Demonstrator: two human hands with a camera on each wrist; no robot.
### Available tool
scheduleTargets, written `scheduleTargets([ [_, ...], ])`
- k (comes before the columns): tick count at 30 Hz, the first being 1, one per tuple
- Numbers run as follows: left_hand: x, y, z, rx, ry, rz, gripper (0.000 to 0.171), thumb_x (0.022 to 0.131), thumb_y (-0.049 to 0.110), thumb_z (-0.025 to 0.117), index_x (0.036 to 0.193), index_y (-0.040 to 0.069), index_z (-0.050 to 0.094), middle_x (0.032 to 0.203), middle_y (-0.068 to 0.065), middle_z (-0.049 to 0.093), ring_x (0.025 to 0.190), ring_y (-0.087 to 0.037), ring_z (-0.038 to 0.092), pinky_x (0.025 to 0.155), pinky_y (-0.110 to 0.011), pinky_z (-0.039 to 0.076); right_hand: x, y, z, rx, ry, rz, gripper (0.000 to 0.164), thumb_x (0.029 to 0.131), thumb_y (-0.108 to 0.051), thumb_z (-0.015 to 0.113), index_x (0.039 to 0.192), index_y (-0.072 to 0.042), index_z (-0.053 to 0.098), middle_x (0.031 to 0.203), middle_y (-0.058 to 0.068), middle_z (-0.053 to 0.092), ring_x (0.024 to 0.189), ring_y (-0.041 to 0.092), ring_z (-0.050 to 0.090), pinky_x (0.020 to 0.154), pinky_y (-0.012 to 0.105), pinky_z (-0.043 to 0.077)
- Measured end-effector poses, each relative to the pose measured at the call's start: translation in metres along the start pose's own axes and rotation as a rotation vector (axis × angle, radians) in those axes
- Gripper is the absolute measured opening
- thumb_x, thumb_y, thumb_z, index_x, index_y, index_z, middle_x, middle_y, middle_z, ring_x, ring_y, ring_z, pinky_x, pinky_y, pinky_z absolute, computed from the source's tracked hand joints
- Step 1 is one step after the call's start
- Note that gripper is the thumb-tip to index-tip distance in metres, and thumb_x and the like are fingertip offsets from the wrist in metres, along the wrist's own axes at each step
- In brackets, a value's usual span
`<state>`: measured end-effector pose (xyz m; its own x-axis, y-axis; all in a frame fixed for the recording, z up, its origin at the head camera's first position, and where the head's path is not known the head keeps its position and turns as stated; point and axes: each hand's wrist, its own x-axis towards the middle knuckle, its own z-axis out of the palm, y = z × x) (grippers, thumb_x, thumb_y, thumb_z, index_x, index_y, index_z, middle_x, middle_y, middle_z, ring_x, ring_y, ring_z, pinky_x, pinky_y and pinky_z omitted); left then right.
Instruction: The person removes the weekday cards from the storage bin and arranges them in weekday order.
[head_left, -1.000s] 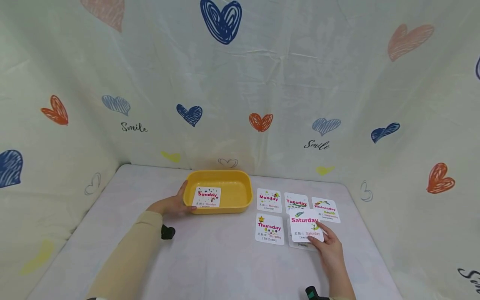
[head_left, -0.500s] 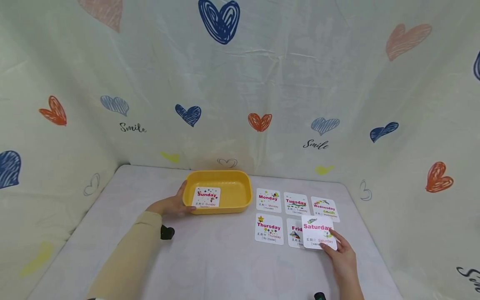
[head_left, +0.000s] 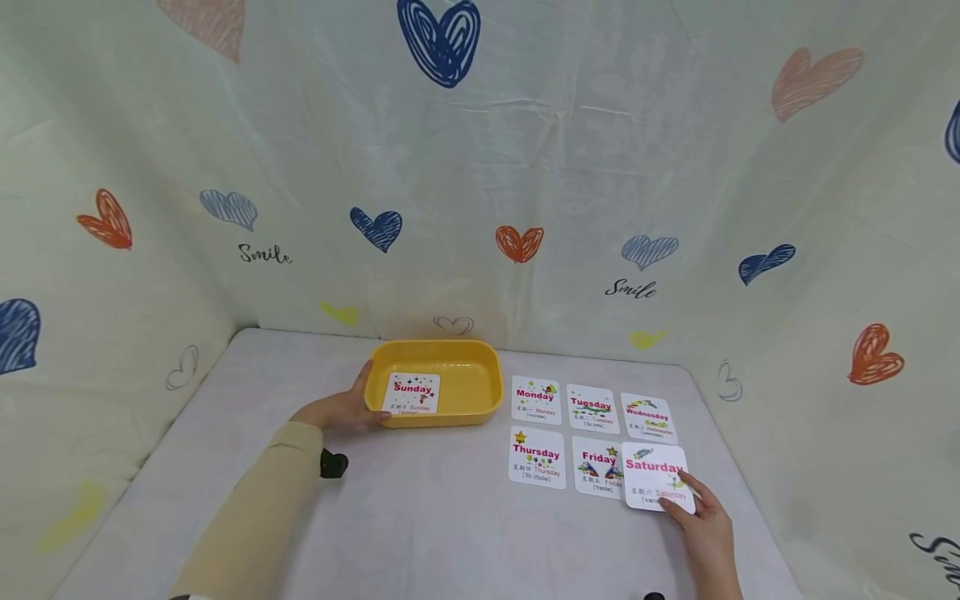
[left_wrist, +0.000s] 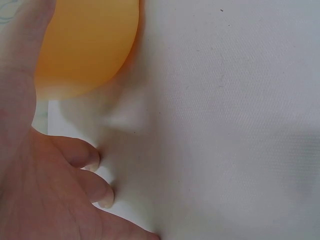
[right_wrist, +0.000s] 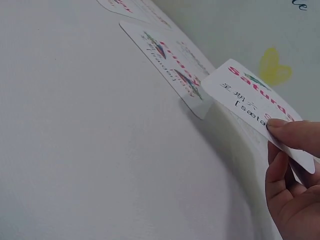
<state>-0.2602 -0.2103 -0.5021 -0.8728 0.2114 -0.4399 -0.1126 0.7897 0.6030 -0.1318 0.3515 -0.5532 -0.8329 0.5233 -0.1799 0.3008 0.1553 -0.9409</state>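
My left hand [head_left: 343, 410] rests against the left end of a yellow plastic tray [head_left: 471, 385], thumb along its front edge. In the left wrist view, several fingers [left_wrist: 77, 150] lie spread beside the tray, tips down at the table. A Sunday card [head_left: 412, 393] leans inside the tray on its left side. Between thumb and fingers, my right hand [head_left: 708, 529] pinches the lower right corner of a white Saturday card [head_left: 651, 485]. That card is tilted above the table and slightly overlaps the right edge of the Friday card [head_left: 597, 467] in the head view.
Monday [head_left: 536, 402], Tuesday [head_left: 593, 410] and Wednesday [head_left: 649, 417] cards form a back row right of the tray. The Thursday card [head_left: 536, 458] lies in front of Monday. Behind the white table [head_left: 450, 517] hangs a curtain [head_left: 570, 167] printed with hearts.
My right hand has carried the Saturday card rightward and toward me, from over the Friday card to its right side, uncovering Friday. My left hand and the tray have stayed put.
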Motion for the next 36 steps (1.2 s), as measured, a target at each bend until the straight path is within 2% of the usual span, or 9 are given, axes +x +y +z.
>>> scheduleTargets([
  [4,0.0,0.0,0.0,0.003,0.001,-0.005,0.125,0.083,0.06,0.068,0.15,0.009,-0.024,0.156,-0.031,0.011,0.133,-0.055,0.028,0.108,-0.067,0.021,0.002,0.003,-0.008,-0.058,0.01,0.009,0.066,0.076,0.007,0.074,0.137,-0.004,0.05,0.079,-0.026,0.063,0.077,-0.007,0.06,0.065,0.014,0.05],
  [6,0.0,0.0,0.0,-0.001,0.001,-0.009,0.124,0.083,0.059,0.068,0.15,0.009,-0.024,0.156,-0.031,0.01,0.134,-0.054,0.028,0.108,-0.067,0.021,0.003,0.004,-0.01,-0.076,0.011,0.005,0.065,0.077,0.006,0.074,0.137,-0.004,0.05,0.081,-0.022,0.065,0.076,-0.006,0.059,0.064,0.015,0.05],
  [11,0.0,0.002,-0.001,0.004,0.002,-0.017,0.124,0.083,0.059,0.068,0.15,0.009,-0.024,0.156,-0.031,0.009,0.134,-0.055,0.027,0.108,-0.067,0.02,0.007,0.006,-0.013,-0.179,0.055,-0.033,0.063,0.078,0.004,0.075,0.137,-0.002,0.052,0.097,0.005,0.071,0.072,-0.005,0.057,0.059,0.018,0.049],
  [14,-0.001,0.002,-0.002,0.016,0.001,-0.014,0.125,0.083,0.059,0.068,0.15,0.008,-0.023,0.155,-0.033,0.012,0.133,-0.055,0.029,0.107,-0.068,0.021,0.01,0.008,-0.013,-0.23,0.079,-0.019,0.065,0.08,0.002,0.074,0.14,-0.004,0.05,0.115,0.022,0.065,0.074,-0.004,0.058,0.057,0.015,0.048],
  [19,-0.001,0.001,-0.004,0.023,-0.006,-0.02,0.125,0.082,0.062,0.067,0.15,0.007,-0.022,0.153,-0.035,0.017,0.131,-0.055,0.031,0.106,-0.068,0.023,0.017,0.011,-0.01,-0.26,0.081,0.029,0.068,0.083,0.002,0.073,0.144,-0.003,0.045,0.136,0.029,0.05,0.109,0.028,0.06,0.061,0.012,0.048],
  [21,-0.001,0.0,-0.004,0.019,-0.009,-0.018,0.125,0.082,0.062,0.067,0.15,0.007,-0.022,0.153,-0.035,0.017,0.131,-0.055,0.031,0.106,-0.068,0.022,0.02,0.012,-0.009,-0.268,0.085,0.028,0.068,0.084,0.003,0.072,0.145,-0.003,0.044,0.138,0.03,0.047,0.118,0.04,0.053,0.071,0.02,0.053],
  [26,0.0,0.0,-0.003,0.0,-0.017,0.001,0.123,0.084,0.059,0.067,0.15,0.008,-0.024,0.154,-0.034,0.015,0.132,-0.055,0.031,0.106,-0.069,0.022,0.023,0.014,-0.004,-0.321,0.1,-0.013,0.073,0.085,0.004,0.069,0.149,0.0,0.034,0.132,0.031,0.049,0.116,0.043,0.052,0.093,0.05,0.047],
  [31,-0.001,0.0,-0.002,-0.005,-0.018,0.004,0.123,0.084,0.059,0.067,0.15,0.008,-0.024,0.153,-0.033,0.017,0.132,-0.054,0.031,0.106,-0.068,0.022,0.024,0.015,0.0,-0.357,0.113,-0.048,0.076,0.085,0.004,0.069,0.15,0.003,0.03,0.124,0.03,0.047,0.108,0.041,0.049,0.092,0.052,0.045],
  [36,-0.002,0.001,-0.002,-0.003,-0.017,-0.002,0.124,0.083,0.061,0.067,0.15,0.009,-0.024,0.153,-0.033,0.019,0.132,-0.054,0.032,0.106,-0.068,0.022,0.027,0.016,0.001,-0.364,0.099,-0.046,0.073,0.085,0.005,0.068,0.148,0.005,0.033,0.137,0.034,0.04,0.12,0.048,0.042,0.1,0.057,0.039],
])
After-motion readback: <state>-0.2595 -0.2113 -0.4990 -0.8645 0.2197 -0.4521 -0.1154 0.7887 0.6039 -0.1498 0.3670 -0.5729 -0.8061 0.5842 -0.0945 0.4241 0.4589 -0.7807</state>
